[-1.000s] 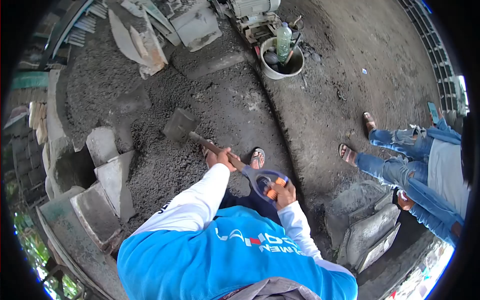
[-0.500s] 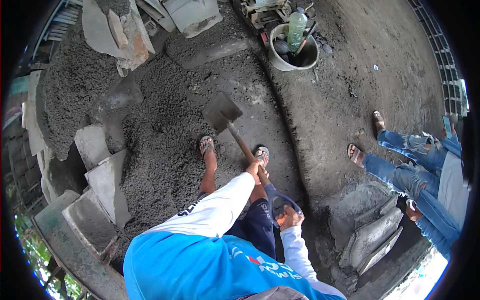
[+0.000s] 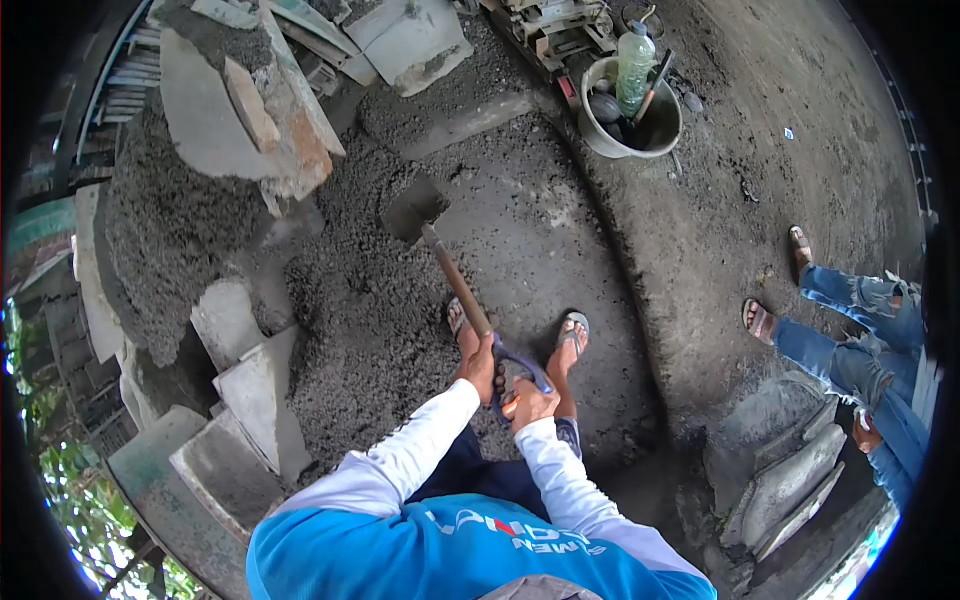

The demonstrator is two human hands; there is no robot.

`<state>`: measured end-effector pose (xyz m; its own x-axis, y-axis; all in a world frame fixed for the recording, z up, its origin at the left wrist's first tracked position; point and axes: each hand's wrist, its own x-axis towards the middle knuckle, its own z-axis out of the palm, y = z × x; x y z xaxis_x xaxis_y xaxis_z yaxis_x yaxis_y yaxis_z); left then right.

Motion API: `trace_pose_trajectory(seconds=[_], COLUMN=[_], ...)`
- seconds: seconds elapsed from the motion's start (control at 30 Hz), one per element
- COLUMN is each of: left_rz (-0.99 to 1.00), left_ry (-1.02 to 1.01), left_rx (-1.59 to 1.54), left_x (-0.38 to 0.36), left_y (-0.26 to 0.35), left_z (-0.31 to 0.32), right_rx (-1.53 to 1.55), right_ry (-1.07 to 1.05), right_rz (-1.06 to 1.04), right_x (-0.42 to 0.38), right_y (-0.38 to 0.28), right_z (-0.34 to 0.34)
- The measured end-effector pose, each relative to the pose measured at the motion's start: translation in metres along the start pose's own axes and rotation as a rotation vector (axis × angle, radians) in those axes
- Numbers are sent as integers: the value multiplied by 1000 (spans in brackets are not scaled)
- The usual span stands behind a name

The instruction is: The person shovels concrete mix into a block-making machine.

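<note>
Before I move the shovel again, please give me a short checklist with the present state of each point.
1. Left hand on the shaft: ok.
2. Right hand on the handle: ok.
3. Blade away from both feet: ok.
4. Blade touching the gray mix: cannot tell.
5. Closed shoes worn: not ok, open sandals.
6. Other person away from the shovel: ok.

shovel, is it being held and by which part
The shovel is held: left hand on the shaft near the D-shaped handle, right hand on that handle.
</note>
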<state>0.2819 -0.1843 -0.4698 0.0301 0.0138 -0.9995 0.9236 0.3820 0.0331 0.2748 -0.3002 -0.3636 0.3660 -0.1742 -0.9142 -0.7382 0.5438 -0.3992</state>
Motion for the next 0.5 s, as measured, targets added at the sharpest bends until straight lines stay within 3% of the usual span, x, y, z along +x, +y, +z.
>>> trace_pose_trajectory(seconds=[0.03, 0.13, 0.17, 0.2, 0.23, 0.3, 0.33, 0.37, 0.4, 0.43, 0.5], left_rz=[68, 263, 298, 152, 114, 72, 194, 262, 194, 1, 107], left_ry=[22, 85, 120, 119, 107, -45, 105, 303, 224, 109, 85], left_rx=[69, 316, 304, 334, 367, 151, 514, 882, 953, 810, 618], left_x=[10, 32, 73, 53, 86, 196, 197, 197, 176, 149, 142], left_y=[21, 104, 134, 177, 202, 164, 143, 122, 115, 113, 96], left_z=[-19, -72, -97, -101, -121, -138, -132, -125, -117, -103, -107], right_rx=[58, 197, 265, 310, 346, 350, 325, -99, -111, -118, -110], right_ry=[66, 0, 2, -158, -177, -87, -37, 8, -31, -56, -144], right_rz=[53, -87, -114, 24, 68, 60, 48, 55, 80, -20, -43], right_x=[6, 55, 76, 94, 125, 221, 262, 238, 250, 263, 270], right_y=[13, 69, 77, 64, 75, 161, 193, 137, 127, 124, 125], right_z=[24, 123, 155, 173, 188, 153, 112, 86, 68, 55, 24])
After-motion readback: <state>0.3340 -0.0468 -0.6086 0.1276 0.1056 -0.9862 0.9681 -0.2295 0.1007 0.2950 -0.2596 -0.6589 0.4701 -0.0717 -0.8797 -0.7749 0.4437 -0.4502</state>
